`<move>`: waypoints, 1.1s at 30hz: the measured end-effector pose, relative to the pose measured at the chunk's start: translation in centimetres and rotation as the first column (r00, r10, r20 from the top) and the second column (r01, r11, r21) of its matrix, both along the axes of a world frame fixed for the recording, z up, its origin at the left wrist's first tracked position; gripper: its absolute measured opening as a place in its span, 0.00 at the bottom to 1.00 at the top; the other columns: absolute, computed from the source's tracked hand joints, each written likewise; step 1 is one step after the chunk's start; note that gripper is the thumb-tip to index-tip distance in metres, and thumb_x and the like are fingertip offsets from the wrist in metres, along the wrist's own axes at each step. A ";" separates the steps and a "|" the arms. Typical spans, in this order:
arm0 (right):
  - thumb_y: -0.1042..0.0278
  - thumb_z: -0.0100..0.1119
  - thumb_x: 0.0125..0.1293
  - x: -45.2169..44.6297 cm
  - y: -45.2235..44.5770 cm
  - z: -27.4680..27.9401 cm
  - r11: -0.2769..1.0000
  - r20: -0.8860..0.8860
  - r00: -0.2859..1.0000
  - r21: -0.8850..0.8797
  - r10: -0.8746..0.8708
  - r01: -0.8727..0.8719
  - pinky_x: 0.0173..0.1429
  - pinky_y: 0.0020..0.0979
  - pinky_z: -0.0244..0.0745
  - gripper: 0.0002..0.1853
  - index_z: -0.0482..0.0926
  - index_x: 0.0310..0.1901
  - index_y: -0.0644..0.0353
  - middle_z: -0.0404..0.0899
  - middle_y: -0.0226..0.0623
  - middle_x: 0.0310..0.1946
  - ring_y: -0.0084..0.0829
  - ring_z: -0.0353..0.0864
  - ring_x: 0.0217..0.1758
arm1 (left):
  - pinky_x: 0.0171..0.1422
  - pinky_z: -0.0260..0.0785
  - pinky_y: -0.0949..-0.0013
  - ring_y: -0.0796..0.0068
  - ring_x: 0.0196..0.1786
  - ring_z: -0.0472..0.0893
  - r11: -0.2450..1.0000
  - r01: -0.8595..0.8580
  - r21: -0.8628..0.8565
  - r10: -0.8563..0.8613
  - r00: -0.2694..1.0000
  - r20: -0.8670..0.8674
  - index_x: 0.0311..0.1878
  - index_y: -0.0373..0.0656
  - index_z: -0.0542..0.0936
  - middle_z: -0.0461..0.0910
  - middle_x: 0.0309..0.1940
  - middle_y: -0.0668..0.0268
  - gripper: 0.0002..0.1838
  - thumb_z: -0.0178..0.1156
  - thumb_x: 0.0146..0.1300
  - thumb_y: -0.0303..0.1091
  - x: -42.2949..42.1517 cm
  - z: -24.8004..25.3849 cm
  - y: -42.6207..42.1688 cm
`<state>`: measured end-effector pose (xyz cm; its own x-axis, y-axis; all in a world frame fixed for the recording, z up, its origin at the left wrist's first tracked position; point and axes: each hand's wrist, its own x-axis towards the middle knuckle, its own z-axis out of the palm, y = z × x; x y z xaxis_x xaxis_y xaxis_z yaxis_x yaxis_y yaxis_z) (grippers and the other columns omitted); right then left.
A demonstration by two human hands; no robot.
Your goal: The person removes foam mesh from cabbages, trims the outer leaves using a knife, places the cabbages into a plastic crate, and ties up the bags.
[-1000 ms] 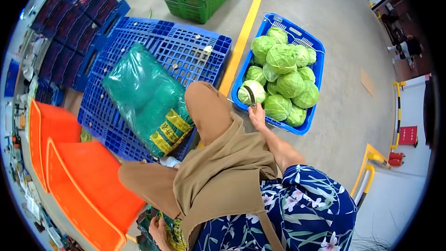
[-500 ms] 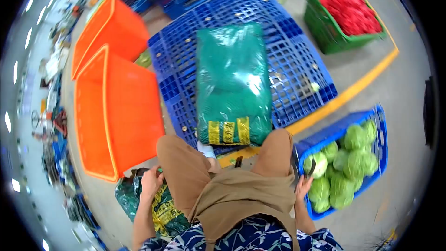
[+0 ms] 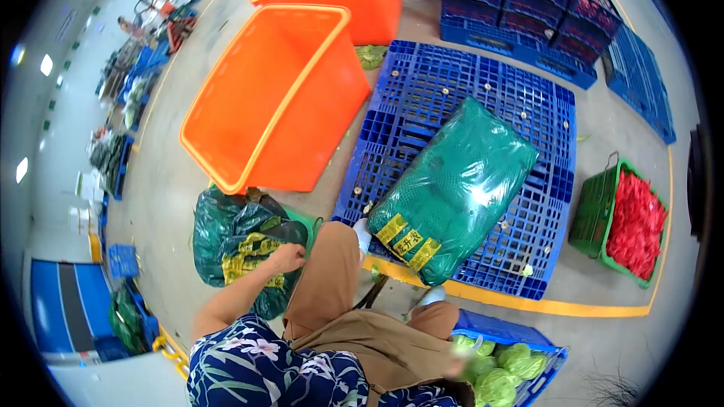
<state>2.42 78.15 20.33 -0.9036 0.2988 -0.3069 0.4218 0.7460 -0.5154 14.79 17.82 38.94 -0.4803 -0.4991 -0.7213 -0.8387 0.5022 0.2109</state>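
My left hand (image 3: 286,258), its fingers curled together, is over a crumpled green plastic bag (image 3: 219,237) with yellow printing, beside my left knee. What those fingers hold, if anything, is hidden. At my right side, my right hand (image 3: 456,362) is blurred and partly behind the apron. A thin curved knife blade (image 3: 478,342) seems to stick out from it, over green cabbages (image 3: 520,362) in a blue crate (image 3: 554,373). In front of my knees, a full, shiny green bag (image 3: 460,181) with yellow labels lies slantwise on a blue plastic pallet (image 3: 554,136).
Two orange tubs, the nearer (image 3: 317,105) and the farther (image 3: 369,7), stand at the left front. A green basket (image 3: 592,215) of red packets (image 3: 637,218) is on the right. Dark blue crates (image 3: 513,0) are stacked behind the pallet. A yellow line (image 3: 528,303) runs along the floor.
My view has turned left, so the pallet and full bag appear farther right and slanted. My left hand has moved farther over the crumpled bag. My right hand remains by the cabbage crate.
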 end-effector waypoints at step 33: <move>0.76 0.52 0.61 -28.4 -15.5 17.8 0.556 0.112 0.618 -0.579 0.778 -0.596 0.14 0.26 0.62 0.05 0.66 0.33 0.60 0.69 0.34 0.18 0.26 0.67 0.14 | 0.36 0.72 0.61 0.67 0.33 0.80 -0.667 -0.666 0.334 0.744 -0.617 0.257 0.52 0.46 0.77 0.78 0.38 0.63 0.15 0.59 0.62 0.37 19.8 1.2 55.7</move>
